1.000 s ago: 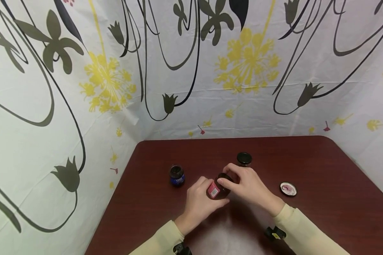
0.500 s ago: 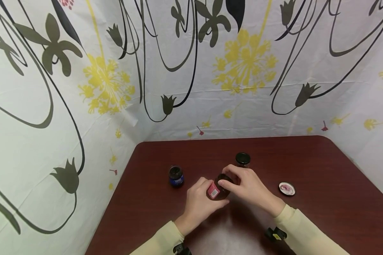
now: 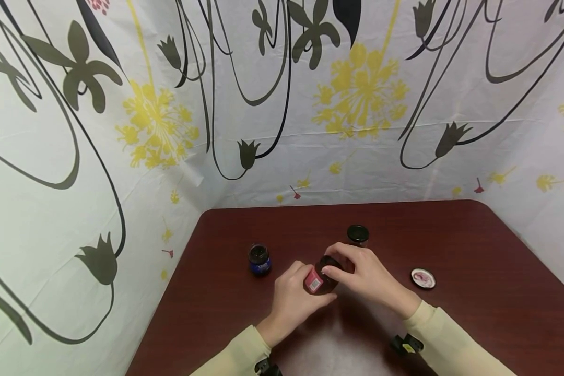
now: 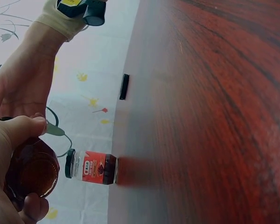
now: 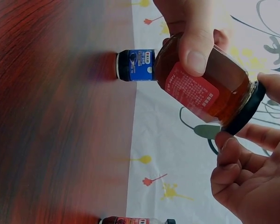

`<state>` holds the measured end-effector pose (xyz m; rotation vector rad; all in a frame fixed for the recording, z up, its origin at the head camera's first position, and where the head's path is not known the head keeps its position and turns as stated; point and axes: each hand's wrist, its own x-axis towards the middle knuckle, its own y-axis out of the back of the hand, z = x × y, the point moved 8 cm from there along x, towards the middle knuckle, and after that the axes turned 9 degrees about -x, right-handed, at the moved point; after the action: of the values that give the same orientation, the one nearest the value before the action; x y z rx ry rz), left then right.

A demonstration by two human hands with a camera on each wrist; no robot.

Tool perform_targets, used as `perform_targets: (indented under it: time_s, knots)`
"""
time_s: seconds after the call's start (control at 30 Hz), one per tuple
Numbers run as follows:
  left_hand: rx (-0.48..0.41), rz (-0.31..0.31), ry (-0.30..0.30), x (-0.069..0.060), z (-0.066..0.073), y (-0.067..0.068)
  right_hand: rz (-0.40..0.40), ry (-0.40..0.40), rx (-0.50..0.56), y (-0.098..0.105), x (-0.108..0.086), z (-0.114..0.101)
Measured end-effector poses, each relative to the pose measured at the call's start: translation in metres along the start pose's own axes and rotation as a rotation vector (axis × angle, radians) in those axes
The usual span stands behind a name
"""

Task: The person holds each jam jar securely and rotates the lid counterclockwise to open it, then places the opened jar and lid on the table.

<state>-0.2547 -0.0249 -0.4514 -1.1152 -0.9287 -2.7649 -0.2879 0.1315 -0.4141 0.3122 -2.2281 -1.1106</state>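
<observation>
Gripping a tilted amber jar [image 5: 203, 86] in my left hand [image 3: 293, 300], I pinch its black lid [image 5: 246, 109] with my right hand [image 3: 370, 277] (a twisting step, I judge; next needs steady torque).

Held jar [image 5: 228, 72]: clear glass, smooth, glossy; label [image 5: 191, 91] smooth, paper-like. Lid [image 5: 246, 111]: appears coated metal, low sheen. Desk [image 3: 451, 235]: wood-grained, polished, reflective. Backdrop [image 3: 272, 120]: thin matt cloth, lightly creased. Sleeves [image 3: 453, 342]: soft matt cloth.
</observation>
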Motion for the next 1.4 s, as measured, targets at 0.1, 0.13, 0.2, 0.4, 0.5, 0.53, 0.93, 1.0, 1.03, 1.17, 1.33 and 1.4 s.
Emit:
perform_targets:
  time_s: [0.1, 0.13, 0.2, 0.4, 0.5, 0.53, 0.93, 1.0, 1.03, 1.17, 1.33, 1.4]
  knots:
    - [-0.003, 0.000, 0.002, 0.000, 0.000, 0.001, -0.007, 0.022, 0.007, 0.000, 0.000, -0.001]
    - [-0.004, -0.001, 0.004, 0.000, 0.000, 0.001, -0.007, 0.033, 0.007, 0.001, 0.000, -0.002]
    - [-0.009, -0.002, 0.007, 0.000, -0.001, 0.001, -0.007, 0.057, 0.014, 0.002, 0.000, -0.004]
    - [-0.008, -0.005, 0.010, 0.000, -0.002, 0.002, 0.010, 0.154, 0.026, 0.005, 0.002, -0.010]
    - [-0.013, -0.007, 0.013, 0.000, -0.003, 0.003, 0.022, 0.179, 0.026, 0.006, 0.002, -0.012]
    - [-0.014, -0.008, 0.015, -0.001, -0.004, 0.003, 0.024, 0.181, 0.025, 0.006, 0.002, -0.012]
    - [-0.012, -0.021, 0.034, -0.002, -0.010, -0.002, -0.028, -0.059, -0.097, 0.006, 0.002, 0.001]
    - [-0.003, -0.037, 0.053, -0.003, -0.012, -0.004, -0.021, -0.123, -0.152, 0.007, 0.003, 0.003]
    - [0.002, -0.045, 0.062, -0.003, -0.013, -0.005, -0.017, -0.146, -0.178, 0.007, 0.004, 0.003]
    - [0.013, -0.084, 0.107, -0.005, -0.015, -0.009, 0.000, -0.179, -0.237, 0.005, 0.006, 0.001]
    - [0.016, -0.112, 0.155, -0.005, -0.017, -0.011, 0.020, -0.156, -0.238, 0.000, 0.007, -0.002]
    - [0.010, -0.117, 0.171, -0.005, -0.018, -0.011, 0.023, -0.152, -0.225, -0.002, 0.007, -0.002]
